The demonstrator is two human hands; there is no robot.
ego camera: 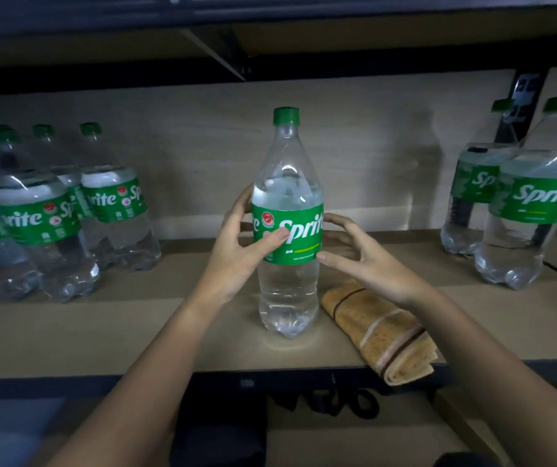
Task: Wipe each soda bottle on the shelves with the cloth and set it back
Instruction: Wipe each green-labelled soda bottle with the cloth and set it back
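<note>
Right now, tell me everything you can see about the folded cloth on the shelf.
The cloth is tan, textured fabric with pale and dark stripes across it, folded into a thick oblong. It lies flat on the shelf, angled, its near end overhanging the front edge, beside the middle bottle. Neither hand touches it.

Both bare forearms reach forward from near, the left hand [236, 251] curled with its thumb pressed forward, the right hand [368, 257] spread-fingered, thumb and fingertips pointing left.

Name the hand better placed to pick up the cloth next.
Probably the right hand: it hovers open directly above the folded cloth, while the left hand grips the centre bottle.
</note>
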